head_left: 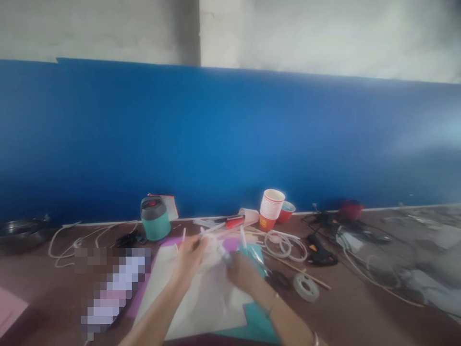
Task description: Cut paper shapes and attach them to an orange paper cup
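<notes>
My left hand [190, 254] is curled closed over the upper part of a white sheet of paper [180, 302], at the edge of a blurred white thing [213, 253]. Across from it, my right hand [242, 271] is closed around a small pale item [226, 257], too smeared to name. The white thing lies between both hands, and its shape is unclear. Purple paper [140, 293] and teal paper [257, 324] stick out from under the white sheet.
A teal jar with a grey lid [155, 220] stands at the back left. Stacked paper cups [271, 209], coiled white tubing [283, 245], a tape roll [306, 287] and a black glue gun [320, 252] are on the right. A blue panel [230, 139] rises behind the table.
</notes>
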Demonstrator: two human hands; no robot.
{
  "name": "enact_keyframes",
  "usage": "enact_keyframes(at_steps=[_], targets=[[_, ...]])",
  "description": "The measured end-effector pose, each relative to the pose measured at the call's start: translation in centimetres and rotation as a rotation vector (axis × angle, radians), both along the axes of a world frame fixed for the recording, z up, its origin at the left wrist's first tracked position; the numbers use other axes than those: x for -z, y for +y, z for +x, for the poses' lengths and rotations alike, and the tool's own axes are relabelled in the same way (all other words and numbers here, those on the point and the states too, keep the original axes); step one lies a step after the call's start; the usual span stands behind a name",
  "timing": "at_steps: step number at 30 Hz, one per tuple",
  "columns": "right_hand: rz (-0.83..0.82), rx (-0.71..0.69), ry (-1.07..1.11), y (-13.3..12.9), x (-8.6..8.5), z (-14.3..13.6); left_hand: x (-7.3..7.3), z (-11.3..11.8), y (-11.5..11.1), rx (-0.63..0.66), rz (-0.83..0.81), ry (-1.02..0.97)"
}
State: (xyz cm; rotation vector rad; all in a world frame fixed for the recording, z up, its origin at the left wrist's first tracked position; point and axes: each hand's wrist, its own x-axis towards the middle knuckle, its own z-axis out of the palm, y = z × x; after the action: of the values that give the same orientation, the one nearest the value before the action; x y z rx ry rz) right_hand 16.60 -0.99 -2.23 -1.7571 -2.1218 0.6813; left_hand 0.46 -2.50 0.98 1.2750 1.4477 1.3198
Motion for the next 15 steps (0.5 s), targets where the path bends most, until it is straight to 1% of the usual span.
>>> enact_keyframes(at_steps=[2,4,7,11,15], targets=[[0.045,0.027,0.076,-0.2,1.2,-1.5,-1.0,-0.1,-0.5,0.017,0.006,0.007],[0.07,0.019,0.125,-0.3,2.2,-2.6,-2.0,-0.4,-0.8,0.056,-0.026,0.02],[0.079,-0.004,0.152,-0.4,2.9,-3.3,-2.9,-0.7,-0.9,0.063,-0.082,0.048],[0.07,-0.012,0.118,-0.4,2.7,-3.1,-2.9,-1.1,-0.7,0.035,-0.084,0.075],[0.062,-0.021,0.087,-0.4,2.0,-2.2,-2.5,-1.4,-0.6,0.059,-0.103,0.109]])
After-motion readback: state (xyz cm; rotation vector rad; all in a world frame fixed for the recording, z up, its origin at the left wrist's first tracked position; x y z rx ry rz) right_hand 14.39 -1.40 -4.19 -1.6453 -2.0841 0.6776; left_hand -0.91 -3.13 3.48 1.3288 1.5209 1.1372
